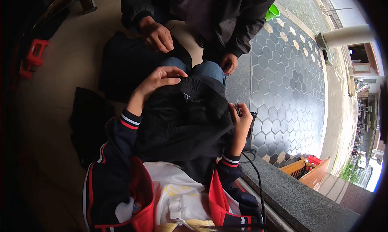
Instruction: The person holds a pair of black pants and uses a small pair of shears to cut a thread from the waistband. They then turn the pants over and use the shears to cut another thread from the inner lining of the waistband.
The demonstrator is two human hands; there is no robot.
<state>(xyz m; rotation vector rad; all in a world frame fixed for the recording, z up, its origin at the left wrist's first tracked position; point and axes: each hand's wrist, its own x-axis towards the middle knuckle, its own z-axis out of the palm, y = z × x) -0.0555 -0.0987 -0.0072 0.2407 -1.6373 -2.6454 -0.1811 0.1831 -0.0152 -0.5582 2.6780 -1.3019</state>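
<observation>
A black garment (182, 119) with a gathered waistband and a small label lies across my lap. At its upper left edge rests my left hand (159, 80), thumb and fingers around the fabric edge near the waistband. My right hand (241, 115) is at the garment's right edge, its fingers bent together around a small dark item that is too small to make out. Close above, another person's hand (158, 37) hovers over dark cloth, and that person's other hand (229, 63) rests beside a denim-covered knee (210, 71).
Dark cloth (125, 66) lies at the upper left, with another dark piece (91, 123) below it. A black cable (258, 175) runs down past my right arm over a stone ledge (291, 199). Red objects (36, 54) stand far left. A green bucket (273, 12) is at the top.
</observation>
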